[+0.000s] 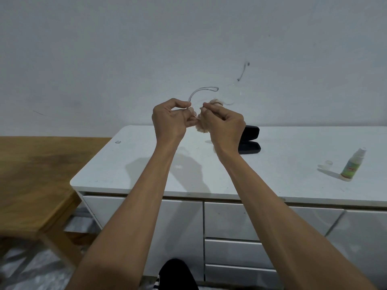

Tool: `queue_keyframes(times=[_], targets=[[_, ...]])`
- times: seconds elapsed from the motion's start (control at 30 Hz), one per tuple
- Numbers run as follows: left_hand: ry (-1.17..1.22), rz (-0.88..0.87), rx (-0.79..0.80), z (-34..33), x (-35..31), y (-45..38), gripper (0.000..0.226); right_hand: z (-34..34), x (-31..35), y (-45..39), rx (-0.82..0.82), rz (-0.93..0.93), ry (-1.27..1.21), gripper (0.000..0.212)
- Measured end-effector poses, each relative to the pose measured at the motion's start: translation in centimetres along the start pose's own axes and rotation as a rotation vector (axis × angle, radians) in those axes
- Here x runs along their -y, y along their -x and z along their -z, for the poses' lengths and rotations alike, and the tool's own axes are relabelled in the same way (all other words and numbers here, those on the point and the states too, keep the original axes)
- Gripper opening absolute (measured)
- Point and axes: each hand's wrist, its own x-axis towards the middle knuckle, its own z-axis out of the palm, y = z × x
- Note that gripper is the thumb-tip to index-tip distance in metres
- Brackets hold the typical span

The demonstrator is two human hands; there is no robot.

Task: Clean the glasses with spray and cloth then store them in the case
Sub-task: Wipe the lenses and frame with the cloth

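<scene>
I hold clear-framed glasses point(202, 91) up in front of the wall, above the white cabinet top. My left hand point(172, 120) pinches the frame near one temple arm, which curves up and to the right. My right hand point(222, 122) presses a beige cloth point(202, 128) against the glasses; the lenses are mostly hidden by my fingers and the cloth. A black glasses case point(251, 141) lies open on the cabinet top just behind my right wrist. The small spray bottle point(352, 164) stands at the right, its clear cap point(328, 163) lying beside it.
The white cabinet point(125, 174) with drawers fills the middle and right. A wooden table point(37, 170) adjoins it on the left. The white wall point(188, 49) is close behind.
</scene>
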Motion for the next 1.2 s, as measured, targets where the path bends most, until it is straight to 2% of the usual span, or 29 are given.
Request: queue_keyframes(times=[0.33, 0.57, 0.77, 1.0, 1.2], targets=[[0.05, -0.032, 0.005, -1.0, -0.9, 0.2, 0.007, -0.9, 0.5, -1.1, 0.015, -0.031, -0.069, 0.02], [0.012, -0.032, -0.018, -1.1, -0.1, 0.1, 0.008, -1.2, 0.0, -0.8, 0.121, -0.079, -0.15, 0.021], [-0.039, -0.001, -0.024, -0.3, 0.6, 0.1, 0.011, -0.4, -0.5, -0.9, 0.22, -0.072, -0.058, 0.021], [-0.065, 0.012, -0.061, 0.0, 1.2, -0.3, 0.015, 0.8, -1.4, -0.6, 0.19, -0.078, -0.009, 0.019], [-0.114, -0.11, -0.111, -0.1, 1.1, -0.8, 0.022, 1.7, -0.8, -0.8, 0.183, 0.004, 0.034, 0.014]])
